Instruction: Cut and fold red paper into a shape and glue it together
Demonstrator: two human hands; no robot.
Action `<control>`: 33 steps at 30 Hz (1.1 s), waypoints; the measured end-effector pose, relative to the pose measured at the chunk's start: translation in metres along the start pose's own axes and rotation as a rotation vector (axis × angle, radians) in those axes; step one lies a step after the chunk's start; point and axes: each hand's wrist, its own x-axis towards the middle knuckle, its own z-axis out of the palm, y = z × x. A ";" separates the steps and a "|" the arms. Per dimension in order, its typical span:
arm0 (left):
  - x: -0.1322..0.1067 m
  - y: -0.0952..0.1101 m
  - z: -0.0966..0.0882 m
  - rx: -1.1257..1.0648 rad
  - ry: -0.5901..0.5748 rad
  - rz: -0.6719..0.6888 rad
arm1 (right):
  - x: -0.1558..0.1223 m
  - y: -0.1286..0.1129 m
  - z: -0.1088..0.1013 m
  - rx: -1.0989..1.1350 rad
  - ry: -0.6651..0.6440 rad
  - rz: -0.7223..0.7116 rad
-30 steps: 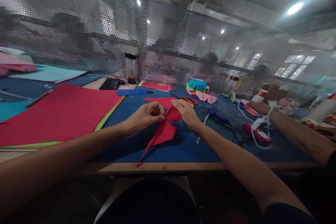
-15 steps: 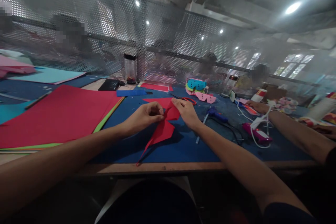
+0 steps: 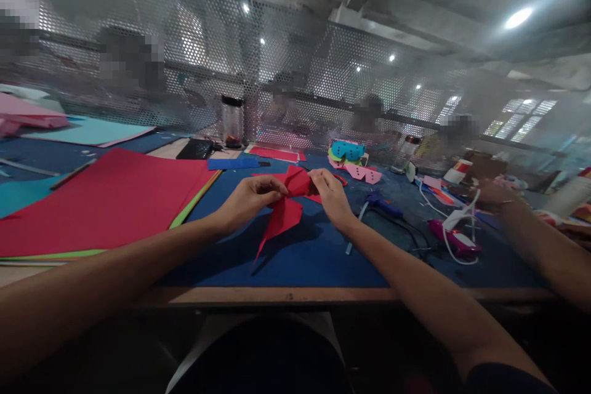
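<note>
A folded red paper piece [image 3: 286, 212] is held just above the blue mat [image 3: 318, 255], its long pointed tail hanging toward me. My left hand [image 3: 252, 197] pinches its left side with fingers closed. My right hand [image 3: 329, 194] grips its upper right fold, fingers closed too. Both hands meet at the paper's middle.
A stack of large red and green sheets [image 3: 101, 203] lies to the left. Red-handled scissors [image 3: 339, 178], pink and cyan cut-outs [image 3: 353, 160], a blue glue gun [image 3: 381, 202], a purple tool with white cord [image 3: 455, 237] and a jar [image 3: 231, 122] stand around. Another person's arm [image 3: 535, 240] reaches in at right.
Both my hands lifted the red paper slightly and drew it farther from me, folding its top. The other person's arm at right shifted, blurred by motion.
</note>
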 end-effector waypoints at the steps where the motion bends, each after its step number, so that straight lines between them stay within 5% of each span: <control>1: 0.001 0.000 -0.001 -0.004 0.020 -0.012 | -0.001 -0.001 0.000 0.021 0.000 0.004; 11: 0.006 0.004 -0.009 -0.043 0.138 -0.062 | -0.010 -0.006 0.005 -0.055 -0.036 -0.082; 20: 0.005 0.006 -0.010 -0.071 0.193 -0.051 | -0.024 -0.022 0.007 -0.449 -0.126 -0.517; 33: 0.005 0.010 -0.009 -0.176 0.185 -0.105 | -0.025 -0.016 0.006 -0.848 -0.327 -0.733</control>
